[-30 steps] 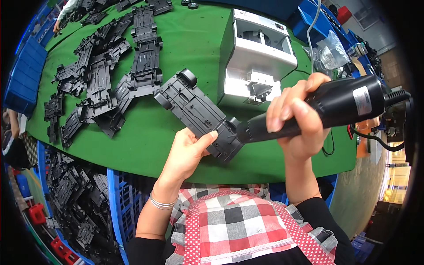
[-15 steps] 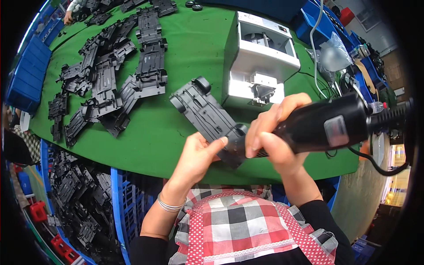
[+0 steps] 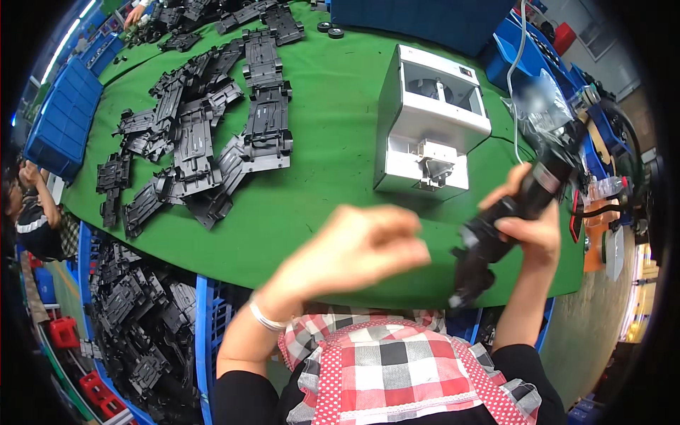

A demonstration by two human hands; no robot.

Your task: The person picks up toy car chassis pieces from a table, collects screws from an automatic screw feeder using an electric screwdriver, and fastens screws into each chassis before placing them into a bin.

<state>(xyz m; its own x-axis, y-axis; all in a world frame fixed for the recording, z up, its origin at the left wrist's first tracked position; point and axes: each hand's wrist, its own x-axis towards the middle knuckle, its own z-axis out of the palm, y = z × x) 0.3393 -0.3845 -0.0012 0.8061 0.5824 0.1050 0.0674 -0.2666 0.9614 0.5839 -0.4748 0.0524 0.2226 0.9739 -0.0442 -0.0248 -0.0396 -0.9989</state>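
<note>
Tool (image 3: 550, 173) at right, likely hefty, stiff; right hand (image 3: 540, 230) clamps it mid-body, a sound hold; left hand (image 3: 354, 248) empty, fingers apart.

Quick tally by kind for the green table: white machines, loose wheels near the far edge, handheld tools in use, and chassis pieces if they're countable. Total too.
White machine: 1
Small black wheels, clearly visible: 2
Black handheld tool, in the right hand: 1
Total: 4
Black chassis pieces: overlapping, no firm count, left out.
</note>
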